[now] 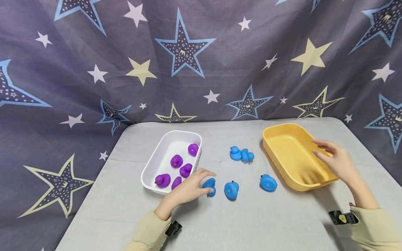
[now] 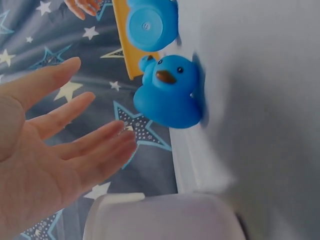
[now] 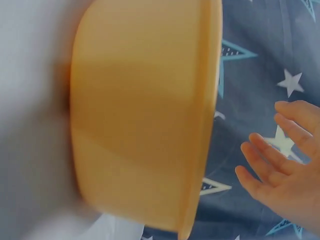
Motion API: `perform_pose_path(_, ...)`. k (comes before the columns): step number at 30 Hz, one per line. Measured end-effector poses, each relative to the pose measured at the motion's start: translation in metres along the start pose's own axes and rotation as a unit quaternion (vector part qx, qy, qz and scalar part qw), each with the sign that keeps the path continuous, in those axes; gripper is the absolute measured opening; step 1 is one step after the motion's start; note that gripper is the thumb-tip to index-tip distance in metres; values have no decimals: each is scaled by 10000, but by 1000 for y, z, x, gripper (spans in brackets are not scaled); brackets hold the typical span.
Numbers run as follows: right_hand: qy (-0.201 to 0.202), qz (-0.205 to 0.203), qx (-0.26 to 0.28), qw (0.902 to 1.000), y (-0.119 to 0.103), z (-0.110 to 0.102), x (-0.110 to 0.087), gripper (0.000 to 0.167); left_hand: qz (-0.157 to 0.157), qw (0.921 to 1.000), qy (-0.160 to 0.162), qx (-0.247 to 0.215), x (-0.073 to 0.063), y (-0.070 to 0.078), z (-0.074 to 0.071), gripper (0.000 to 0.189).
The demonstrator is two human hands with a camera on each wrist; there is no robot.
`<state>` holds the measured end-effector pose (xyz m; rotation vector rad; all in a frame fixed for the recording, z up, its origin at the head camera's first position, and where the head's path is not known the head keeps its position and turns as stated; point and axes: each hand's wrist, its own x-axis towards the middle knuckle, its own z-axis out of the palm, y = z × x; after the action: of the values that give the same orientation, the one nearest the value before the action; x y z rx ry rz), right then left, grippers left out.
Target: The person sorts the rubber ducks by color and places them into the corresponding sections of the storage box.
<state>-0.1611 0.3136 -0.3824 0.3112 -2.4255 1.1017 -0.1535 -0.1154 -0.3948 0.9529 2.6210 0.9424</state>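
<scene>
My left hand (image 1: 192, 186) reaches past the white tub's near right corner, fingers spread and nothing in them. Just beyond its fingertips lies a blue rubber duck (image 1: 209, 186), partly covered by the hand in the head view. The left wrist view shows a blue duck (image 2: 172, 92) with an orange-brown beak facing the camera, apart from the fingers. Over the right side of the yellow tub (image 1: 284, 170) hovers my right hand (image 1: 337, 160), its fingers loosely bent and holding nothing. That hand is apart from the tub's wall (image 3: 140, 115) in the right wrist view.
Several purple ducks (image 1: 176, 161) lie in the white tub (image 1: 157, 150) at left. Between the tubs are more blue ducks: one (image 1: 231, 190) in front, another (image 1: 268, 183) by the yellow tub, and a touching pair (image 1: 235, 153) farther back. A star-patterned cloth (image 1: 201, 90) hangs behind the table.
</scene>
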Motion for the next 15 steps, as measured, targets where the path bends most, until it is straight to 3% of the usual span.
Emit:
perform_pose_path(7, -114, 490, -463, 9977, 19, -14, -3, 33, 63, 9999, -97, 105, 5, -2, 7, 40)
perform_pose_path(15, -337, 788, -607, 9945, 38, -25, -7, 38, 44, 9999, -108, -23, 8, -11, 13, 41)
